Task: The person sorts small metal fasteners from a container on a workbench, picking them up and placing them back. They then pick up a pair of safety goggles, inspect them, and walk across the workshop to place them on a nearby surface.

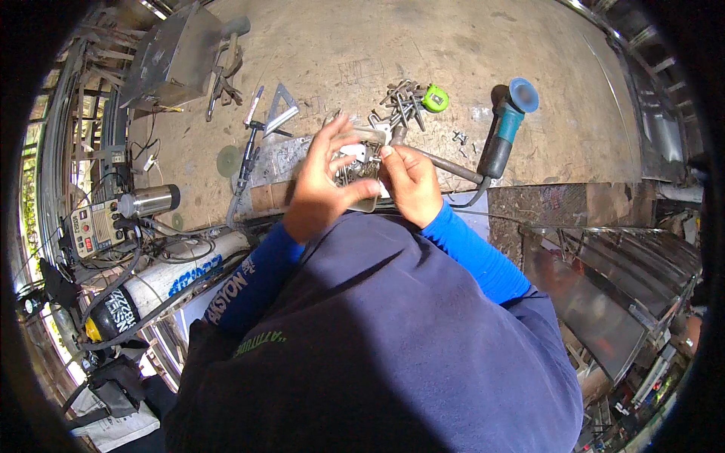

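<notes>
Holding a small clear box [361, 172] between left hand [323, 181] and right hand [411, 181].

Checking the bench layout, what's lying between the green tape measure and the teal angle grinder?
In the head view, a few small loose metal bits lie on the bench between the green tape measure and the teal angle grinder; otherwise bare.

Clear, scuffed plastic box [361, 170]: contents bare grey metal, dull sheen. Worn brown wooden tabletop [453, 45]: matt, rough, scratched. Teal-and-black plastic angle grinder [504, 128]: smooth, semi-gloss. Lime-green plastic tape measure [435, 98]: glossy. Polished steel flask [149, 201]: mirror-bright. Blue sleeves [472, 253]: smooth stretch cloth. Stainless sheet [596, 302]: brushed, reflective.
</notes>
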Motion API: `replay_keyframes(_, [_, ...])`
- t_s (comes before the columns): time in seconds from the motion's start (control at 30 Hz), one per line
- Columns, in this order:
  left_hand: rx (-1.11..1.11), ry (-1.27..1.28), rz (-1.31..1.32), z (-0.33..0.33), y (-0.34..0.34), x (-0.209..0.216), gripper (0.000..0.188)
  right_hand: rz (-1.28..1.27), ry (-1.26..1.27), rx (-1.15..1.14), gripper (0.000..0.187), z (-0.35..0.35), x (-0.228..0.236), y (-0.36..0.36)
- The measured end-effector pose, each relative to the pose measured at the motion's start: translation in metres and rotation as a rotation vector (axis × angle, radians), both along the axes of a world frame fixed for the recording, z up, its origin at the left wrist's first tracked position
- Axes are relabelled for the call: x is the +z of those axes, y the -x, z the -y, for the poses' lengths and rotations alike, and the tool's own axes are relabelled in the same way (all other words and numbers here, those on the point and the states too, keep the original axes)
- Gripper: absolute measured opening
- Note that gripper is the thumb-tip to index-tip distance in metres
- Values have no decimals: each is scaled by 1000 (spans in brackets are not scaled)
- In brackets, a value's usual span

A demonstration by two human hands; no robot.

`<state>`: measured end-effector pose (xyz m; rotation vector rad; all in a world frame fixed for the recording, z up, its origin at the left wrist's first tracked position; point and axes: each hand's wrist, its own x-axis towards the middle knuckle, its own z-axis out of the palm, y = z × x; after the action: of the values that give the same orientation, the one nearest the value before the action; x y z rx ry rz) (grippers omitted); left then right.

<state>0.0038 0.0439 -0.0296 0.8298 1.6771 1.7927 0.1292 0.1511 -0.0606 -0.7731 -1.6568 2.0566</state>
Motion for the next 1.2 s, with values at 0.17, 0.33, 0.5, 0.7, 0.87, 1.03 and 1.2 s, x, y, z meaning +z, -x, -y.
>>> replay_keyframes(0.17, [-374,317,207,12,27,-5,39,57,-261,6,39,1,-1,-2])
replay_keyframes(0.33, [-388,241,-101,10,22,0,20,39,-301,-7,37,2,-1,0])
replay_keyframes(0.5, [-246,218,-83,10,12,9,31,9,-222,-19,37,2,-2,0])
replay_keyframes(0.7, [-493,397,184,13,26,7,29,36,-290,-22,37,6,3,3])
replay_keyframes(0.87, [-316,182,-146,21,20,7,84,24,-233,-31,38,6,-9,1])
replay_keyframes(1.03, [-277,334,-122,29,28,-11,67,157,-229,-100,43,-20,-79,-9])
replay_keyframes(1.2, [-292,421,-49,47,26,-30,55,411,581,-472,41,-70,-147,-52])
